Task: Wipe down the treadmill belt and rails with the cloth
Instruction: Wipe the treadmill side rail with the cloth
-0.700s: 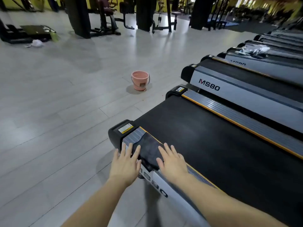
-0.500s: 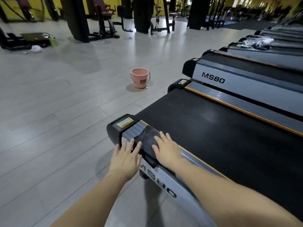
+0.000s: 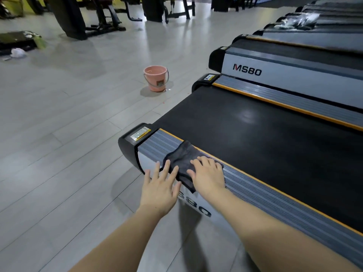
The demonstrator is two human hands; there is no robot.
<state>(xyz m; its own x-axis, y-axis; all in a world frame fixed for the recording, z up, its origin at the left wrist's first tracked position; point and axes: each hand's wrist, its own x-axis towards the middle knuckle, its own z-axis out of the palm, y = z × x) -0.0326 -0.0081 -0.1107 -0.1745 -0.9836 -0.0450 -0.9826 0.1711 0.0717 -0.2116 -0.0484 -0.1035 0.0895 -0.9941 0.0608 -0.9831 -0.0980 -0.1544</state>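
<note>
Your left hand (image 3: 160, 186) and right hand (image 3: 208, 174) press flat, fingers straight, on the dark grey cloth (image 3: 183, 159) draped over the ribbed grey near rail (image 3: 255, 190). Black belt (image 3: 255, 138) and far rail (image 3: 294, 102) likely remain to wipe.

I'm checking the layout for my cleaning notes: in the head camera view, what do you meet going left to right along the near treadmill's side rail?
Black end cap with its warning sticker → bare ribbed rail → left hand → dark cloth → right hand → more ribbed rail.
</note>
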